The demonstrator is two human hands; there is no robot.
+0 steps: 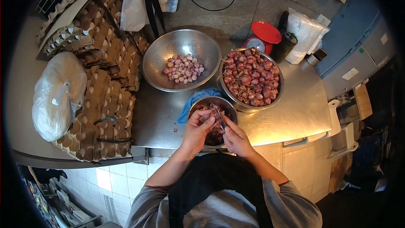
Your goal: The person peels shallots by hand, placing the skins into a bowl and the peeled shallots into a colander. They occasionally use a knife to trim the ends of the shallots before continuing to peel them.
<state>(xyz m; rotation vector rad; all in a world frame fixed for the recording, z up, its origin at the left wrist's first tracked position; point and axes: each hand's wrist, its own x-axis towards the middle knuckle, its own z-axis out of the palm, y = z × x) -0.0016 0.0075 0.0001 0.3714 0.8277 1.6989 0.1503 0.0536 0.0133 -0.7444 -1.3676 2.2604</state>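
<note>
My left hand point(197, 129) is closed in a pinch on a small shallot, mostly covered by the fingers. In my right hand point(237, 137) is a small knife point(218, 115), its blade pointing up and away from me, close to the left fingertips. Both hands are over a small metal bowl point(233, 110) with dark reddish skins point(215, 138) inside. Behind it, at the right, a larger metal bowl point(279, 95) is heaped with unpeeled shallots point(252, 76). To the left, peeled shallots point(184, 68) lie in a metal colander point(156, 65).
A blue cloth point(188, 104) lies beside the small bowl on the steel table point(291, 120). Stacked egg trays point(99, 109) and a filled plastic bag point(59, 97) crowd the left. A red scale point(265, 33) and plastic packs point(304, 33) stand at the back right.
</note>
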